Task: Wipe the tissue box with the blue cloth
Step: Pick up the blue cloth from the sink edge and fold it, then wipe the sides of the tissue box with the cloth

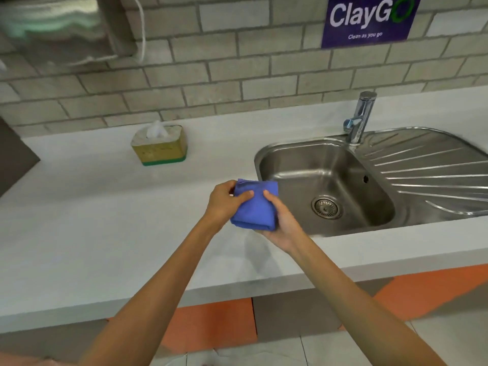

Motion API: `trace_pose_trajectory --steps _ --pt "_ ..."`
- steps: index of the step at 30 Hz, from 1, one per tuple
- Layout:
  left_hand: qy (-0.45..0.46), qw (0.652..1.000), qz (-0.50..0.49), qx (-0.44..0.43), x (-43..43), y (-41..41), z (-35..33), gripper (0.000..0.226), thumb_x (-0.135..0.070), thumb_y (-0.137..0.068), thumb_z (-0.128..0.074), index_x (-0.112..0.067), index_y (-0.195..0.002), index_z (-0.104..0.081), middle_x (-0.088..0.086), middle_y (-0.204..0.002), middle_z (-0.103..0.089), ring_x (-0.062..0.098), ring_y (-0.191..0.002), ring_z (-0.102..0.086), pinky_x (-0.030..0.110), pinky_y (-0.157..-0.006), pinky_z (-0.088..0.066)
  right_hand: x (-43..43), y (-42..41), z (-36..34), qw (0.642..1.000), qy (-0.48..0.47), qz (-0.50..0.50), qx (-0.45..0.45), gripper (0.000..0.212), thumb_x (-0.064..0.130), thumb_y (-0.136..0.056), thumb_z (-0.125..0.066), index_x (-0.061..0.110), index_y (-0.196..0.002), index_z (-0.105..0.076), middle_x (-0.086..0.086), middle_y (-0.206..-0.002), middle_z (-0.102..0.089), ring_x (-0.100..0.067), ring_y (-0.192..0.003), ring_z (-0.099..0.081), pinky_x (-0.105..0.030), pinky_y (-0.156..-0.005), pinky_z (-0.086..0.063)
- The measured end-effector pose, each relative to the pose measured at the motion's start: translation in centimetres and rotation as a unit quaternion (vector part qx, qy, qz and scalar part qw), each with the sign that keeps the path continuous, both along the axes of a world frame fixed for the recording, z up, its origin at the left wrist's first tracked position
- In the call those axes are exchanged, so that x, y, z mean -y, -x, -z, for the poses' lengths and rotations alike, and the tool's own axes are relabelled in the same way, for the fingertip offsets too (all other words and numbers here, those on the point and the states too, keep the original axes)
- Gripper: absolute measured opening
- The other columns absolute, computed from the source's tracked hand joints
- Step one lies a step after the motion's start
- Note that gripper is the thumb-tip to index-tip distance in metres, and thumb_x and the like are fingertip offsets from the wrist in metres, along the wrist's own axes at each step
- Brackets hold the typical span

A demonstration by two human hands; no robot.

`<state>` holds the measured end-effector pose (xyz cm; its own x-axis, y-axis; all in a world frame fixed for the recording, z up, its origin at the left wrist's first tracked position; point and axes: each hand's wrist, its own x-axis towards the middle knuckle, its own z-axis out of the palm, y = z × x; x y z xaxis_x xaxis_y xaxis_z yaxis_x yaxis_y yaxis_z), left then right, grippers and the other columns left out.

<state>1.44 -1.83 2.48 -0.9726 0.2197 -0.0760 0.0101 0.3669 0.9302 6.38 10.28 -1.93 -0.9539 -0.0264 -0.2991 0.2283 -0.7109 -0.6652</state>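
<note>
Tissue box (159, 143) stands apart from both hands' blue cloth (254, 206).

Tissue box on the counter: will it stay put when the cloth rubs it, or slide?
The tissue box looks small and probably light, standing free on the smooth counter, so it may slide. A steadying hand would likely help; both the left hand and right hand now hold the blue cloth.

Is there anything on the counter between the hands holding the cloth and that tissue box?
Nothing visible. Both hands hold the folded blue cloth above the counter; only bare surface lies between it and the tissue box. The sink sits off to the right.
</note>
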Motion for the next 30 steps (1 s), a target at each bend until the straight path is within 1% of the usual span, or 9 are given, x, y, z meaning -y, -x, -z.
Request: trace_pose_trajectory --steps 5,8,10,12,15,20,23,27,30 --pt "0.014 0.987 -0.158 -0.027 4.7 2.6 1.0 0.037 -0.028 -0.088 -0.06 -0.007 -0.118 -0.056 0.013 -0.116 -0.062 0.029 -0.105 -0.061 0.034 -0.087 -0.049 4.4 3.7 -1.3 0.979 -0.197 0.03 0.034 0.036 0.029 -0.089 -0.055 0.007 -0.118 -0.058 -0.01 -0.106 -0.065 -0.024 -0.091 -0.063 -0.036 -0.08 -0.053" --pt "-0.15 0.973 -0.141 0.105 7.4 3.9 1.3 0.032 -0.045 -0.092 -0.046 -0.02 -0.109 -0.057 0.003 -0.112 -0.061 0.021 -0.103 -0.059 0.036 -0.089 -0.046 8.0 6.1 -2.5 0.922 -0.374 0.096 -0.026 0.032 0.026 -0.089 -0.056 -0.002 -0.103 -0.06 -0.009 -0.086 -0.057 -0.023 -0.08 -0.052 -0.031 -0.07 -0.043" --pt "-0.279 0.933 -0.082 0.213 9.1 5.0 0.9 0.043 -0.059 -0.09 -0.036 -0.025 -0.1 -0.06 0.001 -0.102 -0.065 0.018 -0.098 -0.061 0.036 -0.087 -0.046 10.8 7.3 -3.6 0.873 -0.472 0.078 -0.097 0.024 0.023 -0.088 -0.056 0.004 -0.101 -0.063 -0.006 -0.084 -0.063 -0.023 -0.078 -0.058 -0.029 -0.069 -0.046" --pt "-0.386 0.884 -0.062 0.257 11.0 6.9 0.8 0.058 -0.068 -0.084 -0.036 -0.017 -0.095 -0.062 0.004 -0.089 -0.067 0.021 -0.094 -0.063 0.037 -0.087 -0.05 13.8 8.3 -4.4 0.824 -0.547 0.014 -0.15 0.032 0.024 -0.084 -0.058 0.015 -0.114 -0.062 -0.005 -0.101 -0.07 -0.023 -0.091 -0.065 -0.033 -0.081 -0.052" --pt "-0.472 0.837 -0.055 0.271 14.1 9.4 0.8 0.066 -0.073 -0.077 -0.041 -0.009 -0.085 -0.057 0.012 -0.088 -0.061 0.031 -0.103 -0.058 0.041 -0.104 -0.041 16.9 10.1 -4.7 0.766 -0.611 -0.079 -0.186 0.059 0.028 -0.08 -0.061 0.02 -0.136 -0.044 -0.001 -0.136 -0.055 -0.02 -0.122 -0.053 -0.027 -0.1 -0.042" --pt "-0.521 0.805 -0.016 0.285 19.5 12.4 1.7 0.064 -0.064 -0.073 -0.055 -0.003 -0.088 -0.07 0.014 -0.088 -0.074 0.029 -0.088 -0.072 0.04 -0.078 -0.059 19.6 13.9 -4.4 0.822 -0.528 -0.113 -0.181 0.056 0.025 -0.083 -0.065 0.015 -0.135 -0.048 -0.004 -0.135 -0.056 -0.016 -0.123 -0.052 -0.022 -0.1 -0.041" --pt "-0.521 0.805 -0.029 0.283 22.2 14.4 2.5 0.062 -0.062 -0.082 -0.046 -0.005 -0.101 -0.062 0.014 -0.106 -0.066 0.031 -0.098 -0.065 0.046 -0.092 -0.049 20.0 17.0 -3.9 0.862 -0.483 -0.051 -0.143 0.039 0.02 -0.087 -0.06 0.007 -0.124 -0.058 -0.012 -0.127 -0.061 -0.021 -0.119 -0.056 -0.027 -0.101 -0.043" --pt "-0.506 0.813 -0.103 0.269 25.6 17.8 3.9 0.036 -0.048 -0.089 -0.044 -0.017 -0.107 -0.047 0.004 -0.102 -0.055 0.027 -0.115 -0.049 0.044 -0.103 -0.036 18.3 21.2 -2.7 0.872 -0.484 0.008 -0.071 0.031 0.02 -0.091 -0.053 0.004 -0.117 -0.062 -0.017 -0.12 -0.064 -0.023 -0.104 -0.06 -0.025 -0.088 -0.042" --pt "-0.465 0.832 -0.155 0.26 27.9 20.6 4.7 0.02 -0.037 -0.092 -0.041 -0.018 -0.086 -0.046 0.001 -0.083 -0.046 0.021 -0.091 -0.051 0.034 -0.083 -0.041 16.8 24.2 -1.7 0.876 -0.482 0.012 -0.031 0.035 0.02 -0.093 -0.045 0.005 -0.121 -0.059 -0.015 -0.124 -0.062 -0.03 -0.111 -0.059 -0.028 -0.084 -0.04"
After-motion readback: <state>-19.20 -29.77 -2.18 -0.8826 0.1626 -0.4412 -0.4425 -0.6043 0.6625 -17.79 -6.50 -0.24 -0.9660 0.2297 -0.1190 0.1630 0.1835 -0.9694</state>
